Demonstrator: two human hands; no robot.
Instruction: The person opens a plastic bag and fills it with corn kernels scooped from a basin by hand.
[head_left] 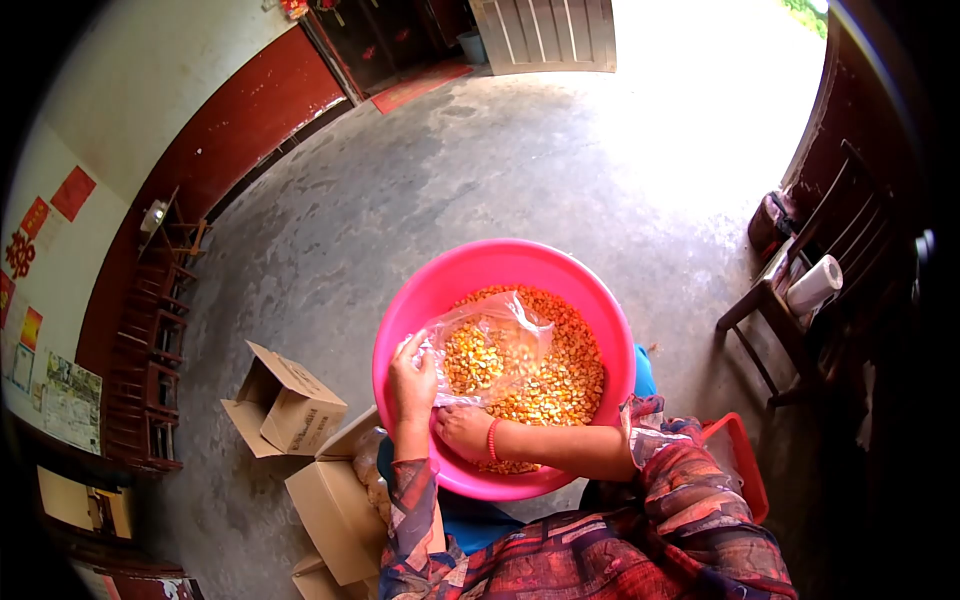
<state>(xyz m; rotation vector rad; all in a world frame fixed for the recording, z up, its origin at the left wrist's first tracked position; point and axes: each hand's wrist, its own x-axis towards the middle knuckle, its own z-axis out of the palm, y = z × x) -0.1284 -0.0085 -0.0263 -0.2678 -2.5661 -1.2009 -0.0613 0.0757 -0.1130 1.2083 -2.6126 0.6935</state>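
Note:
A large pink basin (402,290) full of loose corn kernels (575,375) is in front of my body. Inside its rim, a clear plastic bag (520,335) lies over the corn, with kernels showing in or through it. At the basin's left side, my left hand (413,382) pinches the bag's edge. Just below and to the right, my right hand (466,432), with a red bracelet (492,438) on its wrist, is closed at the bag's lower edge. Its fingertips are partly hidden.
Open cardboard boxes (335,510) stand to my left, one holding a filled clear bag. A smaller open box (290,405) lies beyond them. On my right are a red plastic container (748,465) and a wooden chair (780,320) bearing a white roll (815,285).

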